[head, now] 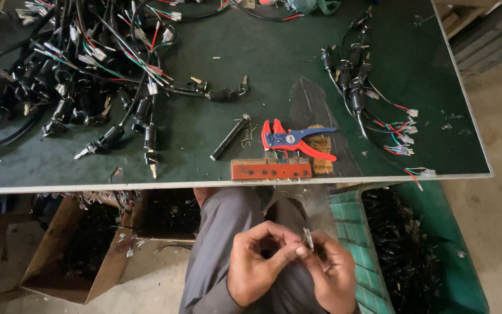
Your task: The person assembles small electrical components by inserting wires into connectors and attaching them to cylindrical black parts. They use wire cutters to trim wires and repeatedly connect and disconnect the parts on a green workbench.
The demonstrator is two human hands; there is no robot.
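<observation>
**Small metal part pinched between both hands, below the counter edge**

Green-topped counter (251, 64) across the far half of the view, near edge trimmed in pale metal. Large tangled heap of black switch-and-wire assemblies (76, 64) at far left; smaller sorted bundle (358, 75) at far right, apparently kept apart from the heap. Green crate (466, 256) of dark parts on the floor at near right, cardboard box (59, 256) at near left, both within reach of the seat. Red-and-blue wire stripper (294, 141) lying at the near centre edge, just beyond a red-brown drilled block (271, 171); black rod (229, 137) just left of these.

Left hand (257, 261) and right hand (332, 273) brought together over the grey-trousered lap, near centre, well clear of the counter. Small flat silvery part (308, 238) upright between the fingertips, probably raised there for a close look. Left grip: thumb and forefinger clenched on the part. Right grip: fingertips closed on the same part from the other side.
</observation>
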